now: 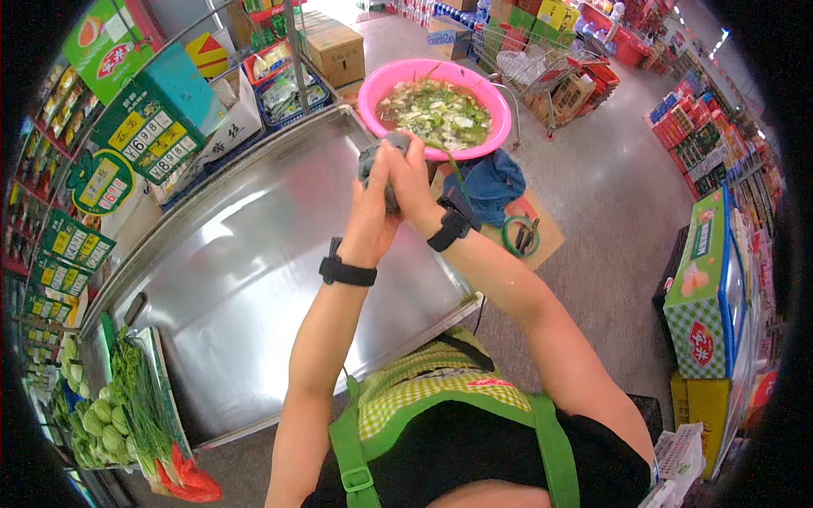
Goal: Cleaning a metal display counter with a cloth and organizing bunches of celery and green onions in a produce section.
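Note:
A dark grey-green cloth (381, 155) is bunched between both hands, above the far right corner of a bare stainless-steel counter (254, 267). My left hand (371, 209) grips it from the left and my right hand (409, 174) presses on it from the right, palms close together. Just beyond the hands stands a pink plastic basin (498, 105), holding murky water with floating leaf and vegetable scraps (444, 114). A long green stalk hangs over its near rim. The hands cover part of the cloth.
Right of the counter lie a blue cloth (489, 184) and a green tape roll (521, 236) on cardboard (546, 241). Leafy greens (130, 374) rest at the counter's left end. A shopping cart (527, 70) stands beyond the basin, and a carton (330, 47) is at its left.

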Tool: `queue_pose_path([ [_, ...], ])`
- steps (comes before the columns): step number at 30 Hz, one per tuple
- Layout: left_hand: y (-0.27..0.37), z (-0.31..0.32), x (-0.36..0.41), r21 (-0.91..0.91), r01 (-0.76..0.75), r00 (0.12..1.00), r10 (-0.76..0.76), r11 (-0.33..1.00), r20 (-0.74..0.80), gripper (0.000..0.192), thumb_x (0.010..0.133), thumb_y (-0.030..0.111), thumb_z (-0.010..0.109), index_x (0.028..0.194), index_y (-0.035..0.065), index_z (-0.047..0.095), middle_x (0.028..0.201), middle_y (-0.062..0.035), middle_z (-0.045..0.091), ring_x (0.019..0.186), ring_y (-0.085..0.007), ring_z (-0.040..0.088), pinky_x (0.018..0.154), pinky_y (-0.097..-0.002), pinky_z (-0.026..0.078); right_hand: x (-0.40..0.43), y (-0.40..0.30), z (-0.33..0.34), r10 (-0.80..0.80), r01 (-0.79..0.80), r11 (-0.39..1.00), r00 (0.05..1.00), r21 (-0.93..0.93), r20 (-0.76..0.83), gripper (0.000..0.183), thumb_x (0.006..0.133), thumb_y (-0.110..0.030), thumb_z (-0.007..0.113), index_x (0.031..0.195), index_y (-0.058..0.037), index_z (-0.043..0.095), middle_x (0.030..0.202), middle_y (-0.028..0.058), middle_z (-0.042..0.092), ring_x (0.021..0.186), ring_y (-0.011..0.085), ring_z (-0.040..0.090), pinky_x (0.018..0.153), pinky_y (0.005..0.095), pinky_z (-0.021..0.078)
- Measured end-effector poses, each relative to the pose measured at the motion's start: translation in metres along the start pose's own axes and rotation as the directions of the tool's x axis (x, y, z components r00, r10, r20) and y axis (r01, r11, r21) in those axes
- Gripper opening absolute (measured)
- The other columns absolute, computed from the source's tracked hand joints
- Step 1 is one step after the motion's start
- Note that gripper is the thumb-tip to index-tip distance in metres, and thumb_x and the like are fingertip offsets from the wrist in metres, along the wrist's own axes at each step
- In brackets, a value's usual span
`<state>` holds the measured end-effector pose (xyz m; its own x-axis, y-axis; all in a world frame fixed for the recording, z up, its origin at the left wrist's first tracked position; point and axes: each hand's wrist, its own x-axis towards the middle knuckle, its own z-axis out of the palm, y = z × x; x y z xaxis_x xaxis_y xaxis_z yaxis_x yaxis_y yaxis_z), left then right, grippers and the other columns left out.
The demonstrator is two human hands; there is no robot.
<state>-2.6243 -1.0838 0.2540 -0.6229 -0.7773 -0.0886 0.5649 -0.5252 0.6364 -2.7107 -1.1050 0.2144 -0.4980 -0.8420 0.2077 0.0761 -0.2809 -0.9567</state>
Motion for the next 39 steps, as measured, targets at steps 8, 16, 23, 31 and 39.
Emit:
queue_pose_path([
  [8, 0.038, 0.042, 0.081, 0.297, 0.005, 0.994, -0.038, 0.955, 0.104, 0.024, 0.079, 0.022, 0.063, 0.098, 0.0097, 0.055, 0.089, -0.0015, 0.058, 0.076, -0.0136, 0.058, 0.061, -0.0259, 0.050, 0.028, -0.057, -0.073, -0.379, 0.603, 0.702, 0.767, -0.379, 0.518, 0.063, 0.084, -0.024, 0.048, 0.133, 0.0010, 0.019, 0.138, 0.0221, 0.020, 0.130, 0.0344, 0.016, 0.103, 0.0363, 0.0173],
  [16, 0.059, 0.059, 0.129, 0.667, 0.170, 0.940, -0.322, 0.726, 0.111, 0.022, 0.074, 0.000, 0.061, 0.094, 0.0052, 0.055, 0.079, -0.0025, 0.058, 0.065, -0.0089, 0.054, 0.046, -0.0173, 0.039, 0.100, -0.117, -0.126, -0.460, 0.911, -0.133, 0.291, -0.390, 0.839, 0.055, 0.070, -0.011, 0.056, 0.123, -0.0163, 0.042, 0.126, 0.0076, 0.041, 0.116, 0.0312, 0.039, 0.094, 0.0401, 0.0354],
  [23, 0.045, 0.088, 0.157, 0.945, -0.039, 0.916, -0.367, 0.324, 0.163, 0.018, 0.063, -0.004, 0.062, 0.077, 0.0040, 0.056, 0.065, 0.0000, 0.052, 0.055, -0.0086, 0.050, 0.043, -0.0219, 0.036, 0.161, -0.096, -0.125, -0.441, 0.977, 0.096, 0.212, -0.189, 0.872, 0.066, 0.064, -0.003, 0.061, 0.125, -0.0092, 0.037, 0.122, 0.0114, 0.043, 0.112, 0.0311, 0.042, 0.093, 0.0385, 0.0370],
  [31, 0.036, 0.068, 0.207, 0.983, -0.161, 0.975, -0.140, 0.092, 0.173, 0.017, 0.060, 0.004, 0.065, 0.076, 0.0007, 0.058, 0.061, -0.0041, 0.054, 0.052, -0.0137, 0.049, 0.046, -0.0286, 0.038, 0.197, -0.078, -0.118, -0.174, 0.873, 0.064, 0.488, -0.484, 0.856, 0.046, 0.066, -0.003, 0.060, 0.109, -0.0038, 0.044, 0.097, 0.0163, 0.054, 0.091, 0.0332, 0.055, 0.075, 0.0384, 0.0450],
  [39, 0.023, 0.072, 0.228, 0.695, -0.171, 0.949, 0.072, -0.698, 0.306, 0.033, 0.068, 0.026, 0.061, 0.090, 0.0018, 0.057, 0.083, -0.0183, 0.061, 0.081, -0.0370, 0.057, 0.070, -0.0409, 0.048, 0.204, -0.077, -0.115, -0.090, 0.759, 0.075, 0.651, -0.647, 0.754, 0.020, 0.066, -0.009, 0.059, 0.083, 0.0006, 0.056, 0.080, 0.0215, 0.061, 0.079, 0.0352, 0.060, 0.067, 0.0422, 0.0479],
])
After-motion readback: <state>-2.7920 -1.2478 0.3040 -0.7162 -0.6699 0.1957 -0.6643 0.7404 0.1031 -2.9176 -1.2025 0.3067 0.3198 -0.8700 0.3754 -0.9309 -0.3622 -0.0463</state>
